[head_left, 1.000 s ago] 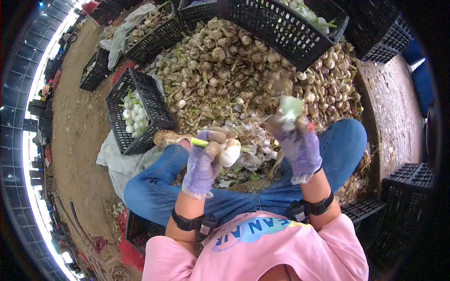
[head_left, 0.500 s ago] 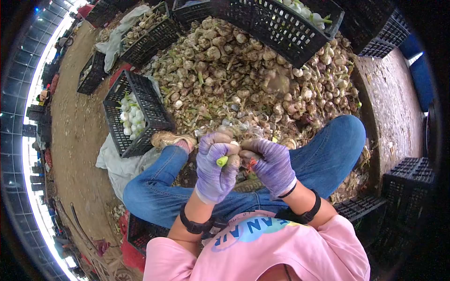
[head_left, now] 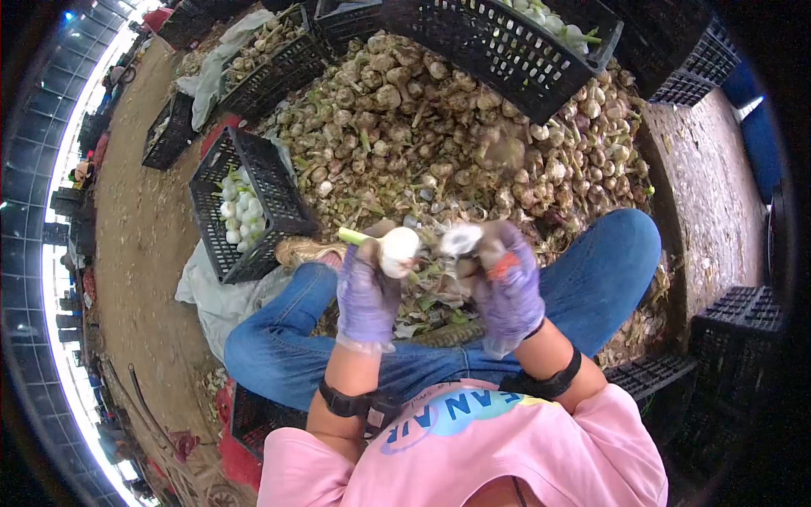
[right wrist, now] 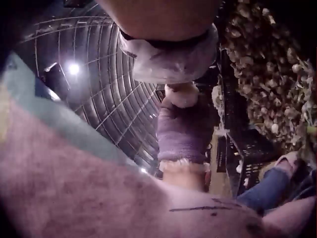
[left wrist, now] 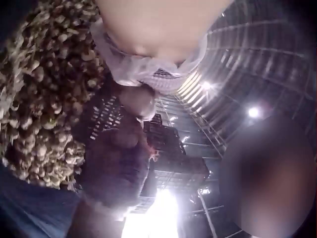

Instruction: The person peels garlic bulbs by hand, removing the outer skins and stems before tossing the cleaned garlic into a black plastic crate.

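Note:
In a purple glove, my left hand (head_left: pixel 367 291) grips a white garlic bulb (head_left: pixel 400 253), its cut green stem (head_left: pixel 354 237) pointing left. The bulb shows pale in the left wrist view too, between the two gloves. My right hand (head_left: pixel 509 296), gloved alike, is beside it, a short gap to the right. Its fingertips pinch a blurred whitish piece of garlic skin (head_left: pixel 460 240). Something red-orange (head_left: pixel 504 266) lies against the right fingers. Beneath both hands are loose peelings (head_left: pixel 435 300), between the bent legs in jeans.
A large heap of unpeeled garlic (head_left: pixel 405 110) spreads ahead. A black crate (head_left: pixel 291 198) with white bulbs stands at the left, another crate (head_left: pixel 507 59) beyond the heap. More black crates (head_left: pixel 735 338) are stacked at the right. White sheeting (head_left: pixel 220 279) lies by the left knee.
The hands came together over the bulb half a second ago, then parted again. Now the bulb faces up in the left hand, and the right hand has pulled away with a whitish piece.

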`<action>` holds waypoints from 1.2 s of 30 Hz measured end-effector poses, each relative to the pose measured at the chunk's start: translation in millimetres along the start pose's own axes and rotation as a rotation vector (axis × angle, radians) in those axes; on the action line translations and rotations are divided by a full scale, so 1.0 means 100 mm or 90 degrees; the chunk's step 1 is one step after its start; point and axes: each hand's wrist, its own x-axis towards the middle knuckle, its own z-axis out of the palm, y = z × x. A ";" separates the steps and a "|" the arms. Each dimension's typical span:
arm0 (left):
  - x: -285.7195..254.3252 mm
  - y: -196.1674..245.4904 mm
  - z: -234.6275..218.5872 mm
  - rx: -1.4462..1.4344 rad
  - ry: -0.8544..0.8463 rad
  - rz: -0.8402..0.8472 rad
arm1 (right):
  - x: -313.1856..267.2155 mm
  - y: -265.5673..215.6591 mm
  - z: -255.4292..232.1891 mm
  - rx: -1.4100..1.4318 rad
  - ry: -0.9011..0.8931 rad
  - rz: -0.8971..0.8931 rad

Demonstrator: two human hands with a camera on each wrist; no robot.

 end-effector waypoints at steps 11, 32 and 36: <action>0.07 -0.18 0.04 -0.058 0.055 -0.115 | 0.15 -0.09 0.07 -0.560 -0.138 -0.402; 0.63 -0.53 0.10 0.082 0.138 -0.218 | 0.77 0.00 -0.52 -0.554 -0.141 -0.214; 0.74 -0.55 0.08 0.213 0.106 -0.235 | 0.90 0.06 -0.64 -0.566 -0.158 -0.172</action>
